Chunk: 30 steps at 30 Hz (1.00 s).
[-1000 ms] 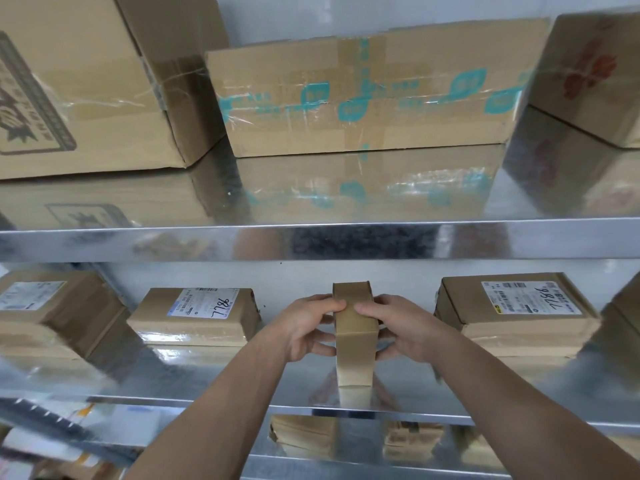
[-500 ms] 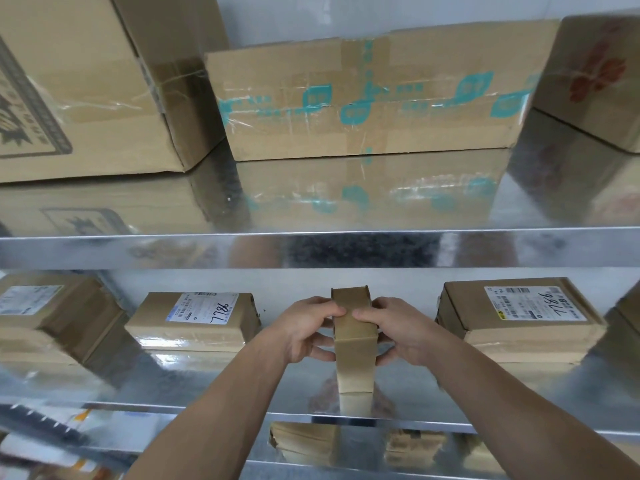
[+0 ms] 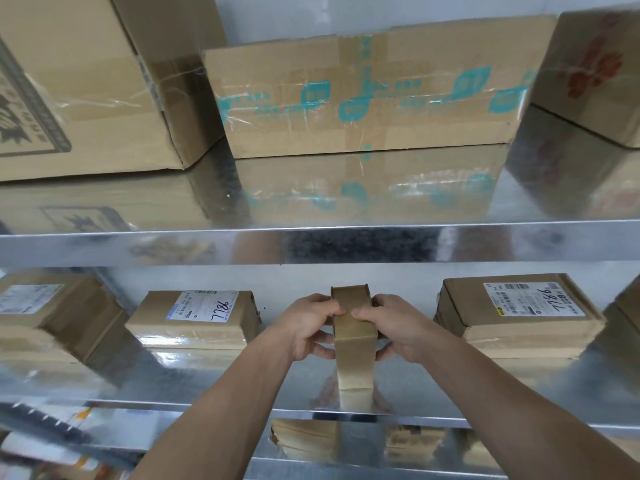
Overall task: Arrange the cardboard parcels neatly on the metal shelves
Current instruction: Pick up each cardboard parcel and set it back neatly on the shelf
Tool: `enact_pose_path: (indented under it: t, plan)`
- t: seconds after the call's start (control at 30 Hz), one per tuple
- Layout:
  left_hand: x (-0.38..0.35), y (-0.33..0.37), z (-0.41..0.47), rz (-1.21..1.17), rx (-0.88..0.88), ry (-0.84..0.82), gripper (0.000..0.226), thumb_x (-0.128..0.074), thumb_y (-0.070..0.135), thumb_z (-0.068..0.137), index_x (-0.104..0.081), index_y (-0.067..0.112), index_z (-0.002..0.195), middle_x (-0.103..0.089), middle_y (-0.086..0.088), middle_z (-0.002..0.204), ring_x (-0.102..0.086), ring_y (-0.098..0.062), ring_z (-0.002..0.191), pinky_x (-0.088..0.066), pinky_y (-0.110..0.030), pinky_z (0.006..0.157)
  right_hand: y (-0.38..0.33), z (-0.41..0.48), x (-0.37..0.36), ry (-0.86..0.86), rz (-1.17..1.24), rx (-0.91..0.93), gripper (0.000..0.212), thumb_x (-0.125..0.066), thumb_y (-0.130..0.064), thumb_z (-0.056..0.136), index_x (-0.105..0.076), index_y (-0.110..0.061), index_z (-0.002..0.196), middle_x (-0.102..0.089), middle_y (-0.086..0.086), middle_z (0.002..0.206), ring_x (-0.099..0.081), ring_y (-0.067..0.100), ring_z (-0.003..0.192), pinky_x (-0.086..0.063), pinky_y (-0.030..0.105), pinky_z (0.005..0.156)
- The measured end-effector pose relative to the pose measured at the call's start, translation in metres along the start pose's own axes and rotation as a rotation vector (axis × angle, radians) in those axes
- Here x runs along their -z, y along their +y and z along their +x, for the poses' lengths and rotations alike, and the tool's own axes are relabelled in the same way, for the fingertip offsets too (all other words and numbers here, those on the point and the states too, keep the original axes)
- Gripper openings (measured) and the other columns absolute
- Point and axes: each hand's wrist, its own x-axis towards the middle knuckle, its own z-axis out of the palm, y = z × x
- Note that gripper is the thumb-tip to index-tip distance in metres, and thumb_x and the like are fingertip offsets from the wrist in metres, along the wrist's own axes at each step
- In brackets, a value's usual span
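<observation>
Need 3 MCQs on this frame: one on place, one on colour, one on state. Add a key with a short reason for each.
1. Where does the narrow parcel stand?
A. on the upper shelf
B. on the middle shelf, between the left labelled parcel and the right labelled parcel
C. on top of a labelled parcel

2. What colour is the print on the middle box on the upper shelf?
A. red
B. black
C. teal

3. What holds the narrow parcel?
A. left hand and right hand together
B. right hand alone
C. nothing

Key:
1 B: it stands on edge in the gap between them.
2 C: teal marks run across its front.
3 A: a hand grips each side.
</observation>
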Motion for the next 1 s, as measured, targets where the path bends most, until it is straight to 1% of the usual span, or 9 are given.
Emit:
enact_pose_path:
  t: [0.27, 0.43, 0.5, 0.57, 0.63, 0.7, 0.77, 0.93, 1.0]
  plan:
    - [0.001, -0.002, -0.008, -0.025, -0.007, 0.018, 0.024, -0.063, 0.021, 0.095, -0.064, 0.014, 0.118, -0.067, -0.014, 0.115, -0.065, -0.033, 0.102, -0.059, -0.056, 0.089, 0.004, -0.004, 0.004, -0.042, 0.036, 0.003, 0.028, -0.069, -0.029, 0.098, -0.059, -0.014, 0.119, -0.07, 0.007, 0.115, -0.068, 0.026, 0.106, -0.061, 0.05, 0.084]
    - [0.0, -0.009, -0.015, -0.134, 0.015, 0.025, 0.029, -0.055, 0.028, 0.097, -0.059, 0.018, 0.124, -0.057, -0.02, 0.125, -0.058, -0.029, 0.102, -0.058, -0.051, 0.093, 0.012, -0.006, 0.006, -0.093, 0.098, -0.019, 0.045, -0.063, -0.051, 0.098, -0.057, -0.023, 0.133, -0.064, 0.002, 0.13, -0.061, 0.024, 0.121, -0.056, 0.048, 0.099]
    - [-0.001, -0.009, -0.019, -0.2, 0.017, 0.028, 0.029, -0.054, 0.033, 0.099, -0.058, 0.016, 0.122, -0.056, -0.023, 0.124, -0.059, -0.031, 0.1, -0.061, -0.047, 0.085, 0.008, -0.009, 0.005, -0.125, 0.074, -0.025, 0.04, -0.05, -0.059, 0.101, -0.06, -0.03, 0.126, -0.066, 0.002, 0.121, -0.062, 0.022, 0.114, -0.054, 0.041, 0.097]
    - [-0.002, -0.009, -0.022, -0.276, 0.009, 0.031, 0.027, -0.054, 0.038, 0.101, -0.061, 0.014, 0.111, -0.058, -0.019, 0.109, -0.06, -0.03, 0.092, -0.059, -0.042, 0.075, 0.004, -0.012, 0.005, -0.102, 0.08, -0.035, 0.035, -0.04, -0.057, 0.105, -0.062, -0.032, 0.117, -0.066, 0.004, 0.106, -0.065, 0.022, 0.1, -0.054, 0.035, 0.09]
    - [-0.002, -0.009, -0.023, -0.32, -0.006, 0.058, 0.028, -0.052, 0.041, 0.101, -0.062, 0.015, 0.1, -0.06, -0.013, 0.094, -0.06, -0.028, 0.084, -0.054, -0.04, 0.074, 0.005, -0.008, 0.005, -0.065, 0.116, -0.02, 0.039, -0.042, -0.057, 0.105, -0.062, -0.029, 0.123, -0.065, 0.009, 0.106, -0.065, 0.025, 0.097, -0.054, 0.039, 0.095]
    - [-0.001, -0.01, -0.023, -0.313, -0.031, 0.09, 0.031, -0.048, 0.043, 0.103, -0.061, 0.016, 0.098, -0.06, -0.009, 0.086, -0.058, -0.026, 0.079, -0.051, -0.037, 0.073, 0.006, -0.006, 0.004, -0.06, 0.172, -0.014, 0.043, -0.045, -0.057, 0.103, -0.062, -0.024, 0.125, -0.063, 0.012, 0.106, -0.062, 0.028, 0.095, -0.053, 0.038, 0.095]
    - [0.0, -0.012, -0.023, -0.286, -0.059, 0.121, 0.03, -0.046, 0.041, 0.105, -0.062, 0.017, 0.101, -0.06, -0.007, 0.085, -0.056, -0.024, 0.079, -0.048, -0.035, 0.071, 0.008, -0.004, 0.002, -0.059, 0.207, -0.013, 0.043, -0.046, -0.056, 0.104, -0.061, -0.023, 0.125, -0.061, 0.012, 0.104, -0.058, 0.026, 0.092, -0.05, 0.036, 0.089]
    - [-0.002, -0.021, -0.018, -0.196, -0.156, 0.157, 0.015, -0.052, 0.028, 0.105, -0.061, 0.016, 0.102, -0.066, -0.005, 0.094, -0.061, -0.021, 0.086, -0.049, -0.036, 0.076, 0.018, -0.001, -0.007, -0.054, 0.308, -0.003, 0.037, -0.053, -0.046, 0.105, -0.062, -0.017, 0.126, -0.065, 0.0, 0.102, -0.065, 0.018, 0.099, -0.053, 0.036, 0.094]
    - [-0.004, -0.025, -0.016, -0.178, -0.171, 0.162, 0.009, -0.054, 0.021, 0.104, -0.058, 0.017, 0.098, -0.064, -0.004, 0.092, -0.058, -0.019, 0.08, -0.048, -0.034, 0.071, 0.021, 0.001, -0.011, -0.053, 0.342, 0.0, 0.03, -0.057, -0.038, 0.105, -0.064, -0.014, 0.121, -0.071, 0.002, 0.104, -0.069, 0.018, 0.099, -0.057, 0.034, 0.085]
